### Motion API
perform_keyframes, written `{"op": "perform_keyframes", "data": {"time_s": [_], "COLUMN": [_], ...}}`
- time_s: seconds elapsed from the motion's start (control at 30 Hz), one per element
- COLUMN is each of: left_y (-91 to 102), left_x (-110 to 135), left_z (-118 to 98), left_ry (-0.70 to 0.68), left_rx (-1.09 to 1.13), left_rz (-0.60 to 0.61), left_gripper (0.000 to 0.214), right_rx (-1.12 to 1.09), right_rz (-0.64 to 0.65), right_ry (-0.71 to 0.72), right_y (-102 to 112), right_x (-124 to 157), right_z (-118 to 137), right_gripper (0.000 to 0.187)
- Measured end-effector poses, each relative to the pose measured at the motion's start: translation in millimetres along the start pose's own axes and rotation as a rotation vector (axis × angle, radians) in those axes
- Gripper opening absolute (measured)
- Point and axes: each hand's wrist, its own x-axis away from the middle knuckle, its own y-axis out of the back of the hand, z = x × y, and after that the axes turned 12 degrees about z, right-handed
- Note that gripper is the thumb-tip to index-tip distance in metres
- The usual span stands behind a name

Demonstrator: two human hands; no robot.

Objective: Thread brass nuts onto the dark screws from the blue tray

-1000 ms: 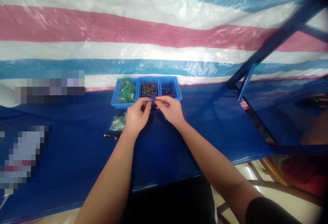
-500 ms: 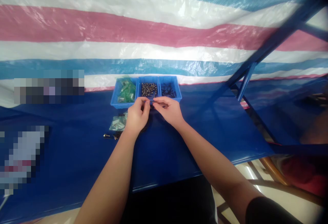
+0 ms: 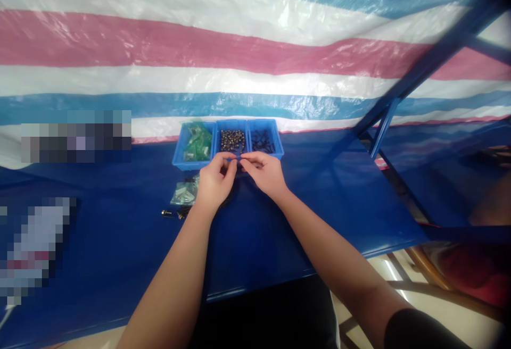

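Observation:
My left hand (image 3: 216,177) and my right hand (image 3: 264,172) meet fingertip to fingertip, both pinched closed, just in front of the blue bins. Whatever sits between the fingers is too small and covered to name. Behind them, the middle bin (image 3: 217,150) holds many small brass-coloured metal parts (image 3: 232,140). Small black parts (image 3: 262,140) lie in the right bin (image 3: 278,139). A green plastic bag (image 3: 199,142) fills much of the left bin (image 3: 180,146). Partly behind my left hand and wrist lie a clear bag of pale pieces (image 3: 184,193) and some dark metal-tipped parts (image 3: 170,214).
Everything rests on a blue table (image 3: 131,242). A striped plastic sheet (image 3: 239,56) hangs behind it. On the right, a blue metal frame (image 3: 383,109) slants upward, and a wooden chair (image 3: 429,269) stands below the table edge. Blurred-out items (image 3: 40,237) lie at the left.
The fingertips of both hands have shifted very slightly against each other. The bins, the bags and the loose parts stay where they were.

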Motion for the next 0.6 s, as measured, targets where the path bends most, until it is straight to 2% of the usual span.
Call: {"op": "perform_keyframes", "data": {"time_s": [0.23,0.6], "left_y": [-0.5,-0.8], "left_x": [-0.2,-0.8], "left_z": [3.9,2.9], "left_ry": [0.013,0.029], "left_rx": [-0.001,-0.004], "left_rz": [0.013,0.014], "left_gripper": [0.025,0.026], "right_rx": [0.008,0.028], "right_rz": [-0.013,-0.014], "right_ry": [0.014,0.026], "right_y": [-1.1,-0.4], "right_x": [0.6,0.4], "right_z": [3.7,1.5], "right_gripper": [0.025,0.020]}}
